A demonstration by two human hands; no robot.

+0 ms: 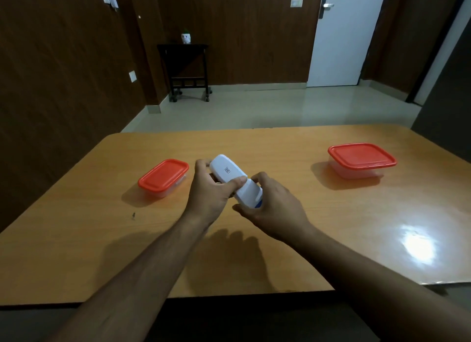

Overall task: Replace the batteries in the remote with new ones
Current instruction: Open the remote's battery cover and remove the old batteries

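A shiny wooden tabletop (254, 265) fills the room's near side. Just above its middle, two hands hold a white remote (235, 182) with its back side up. The right hand (276, 209) has its fingers curled around the near end. The left hand (207, 193) grips the far end, with its thumb pressed flat on the back cover. To open it well, I think the thumb should push and slide while the right hand holds steady. A small red-lid box (163, 177) sits toward the left edge. A bigger red-lid box (360, 159) sits near the far right corner. No batteries show.
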